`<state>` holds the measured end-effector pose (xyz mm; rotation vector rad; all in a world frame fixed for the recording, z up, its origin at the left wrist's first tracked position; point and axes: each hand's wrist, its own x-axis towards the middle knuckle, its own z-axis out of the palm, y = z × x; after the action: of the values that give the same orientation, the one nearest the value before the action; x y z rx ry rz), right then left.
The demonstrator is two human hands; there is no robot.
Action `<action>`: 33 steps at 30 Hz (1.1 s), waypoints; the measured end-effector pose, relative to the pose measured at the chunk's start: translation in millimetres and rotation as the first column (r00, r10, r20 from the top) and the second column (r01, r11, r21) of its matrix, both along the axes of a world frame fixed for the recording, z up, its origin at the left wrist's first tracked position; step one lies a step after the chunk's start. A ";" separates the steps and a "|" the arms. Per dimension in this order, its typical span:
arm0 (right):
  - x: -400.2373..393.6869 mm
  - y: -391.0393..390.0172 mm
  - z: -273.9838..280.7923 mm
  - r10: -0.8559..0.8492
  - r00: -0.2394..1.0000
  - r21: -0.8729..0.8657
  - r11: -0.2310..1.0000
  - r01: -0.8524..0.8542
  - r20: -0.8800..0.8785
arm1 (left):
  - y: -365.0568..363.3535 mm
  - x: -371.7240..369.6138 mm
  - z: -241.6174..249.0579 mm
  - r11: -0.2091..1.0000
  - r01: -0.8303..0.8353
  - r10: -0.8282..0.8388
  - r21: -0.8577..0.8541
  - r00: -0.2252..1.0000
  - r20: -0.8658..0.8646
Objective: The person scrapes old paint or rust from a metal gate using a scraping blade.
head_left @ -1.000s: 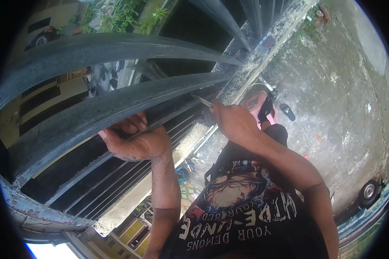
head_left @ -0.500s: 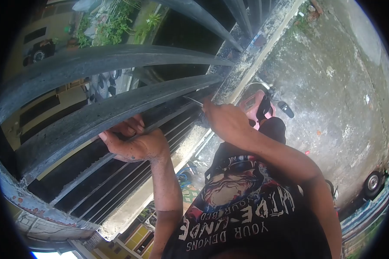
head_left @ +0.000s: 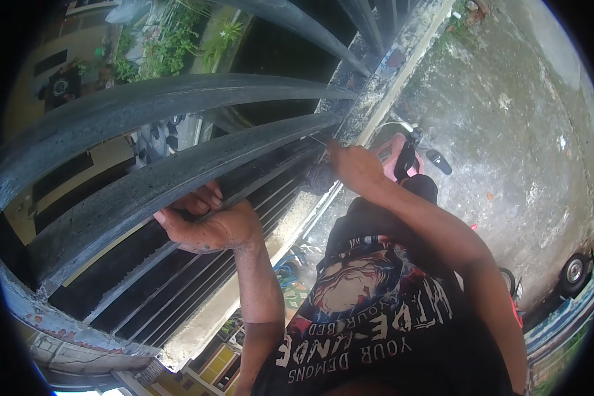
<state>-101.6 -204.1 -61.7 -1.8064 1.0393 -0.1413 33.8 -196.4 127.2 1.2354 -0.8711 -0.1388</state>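
Note:
My left hand (head_left: 214, 228) is closed around a grey metal bar (head_left: 264, 181) of a railing, its fingers curled in the gap under a wider bar (head_left: 145, 175). Small dark specks dot the wrist and palm. My right hand (head_left: 362, 173) is closed at the far end of the bars, beside the ledge they meet. From its fingertips a thin, light rod (head_left: 318, 140) sticks out toward the bars. Just below those fingers sits a dark, crumpled wad (head_left: 321, 178), close against the ledge; I cannot tell whether the hand holds it.
A rough concrete ledge (head_left: 393, 86) runs along the bars' ends. On the concrete floor (head_left: 508, 132) below are a pink object (head_left: 395, 153), a dark slipper (head_left: 437, 161) and a wheel (head_left: 574, 274). Green plants (head_left: 158, 49) and a person (head_left: 63, 86) appear beyond the railing.
My right hand has moved a little to the right, away from the bars, drawing the thin rod with it. The dark wad shows more now. My left hand keeps its hold.

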 end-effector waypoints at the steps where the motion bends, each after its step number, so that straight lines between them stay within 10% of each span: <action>1: 0.0 -2.1 -13.0 0.012 0.999 0.021 1.000 -0.011 -0.030 | -1.0 -0.8 -0.4 1.000 -0.025 0.025 -0.005 1.000 0.008; 5: 2.3 -3.5 -55.8 0.036 0.999 -0.033 0.999 -0.037 -0.017 | -3.3 -4.9 1.8 0.997 -0.080 0.081 -0.013 0.997 0.015; 12: -13.5 2.3 37.9 0.060 0.998 0.074 0.995 -0.062 0.024 | -1.6 -0.3 -0.1 1.000 0.024 -0.025 0.018 0.998 0.063; 19: 0.5 -1.0 -55.9 -0.016 0.995 0.060 0.998 0.022 -0.099 | -3.0 0.0 -1.6 0.999 0.037 -0.037 -0.021 0.999 0.017; 33: 3.1 -6.4 -53.5 0.008 1.000 0.028 1.000 -0.008 -0.011 | -2.9 -1.0 -0.6 0.998 0.051 -0.050 -0.023 0.998 0.036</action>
<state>-98.4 -210.5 -115.2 -1.7877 1.0374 -0.1113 32.9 -199.3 126.6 1.1973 -0.9326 -0.1476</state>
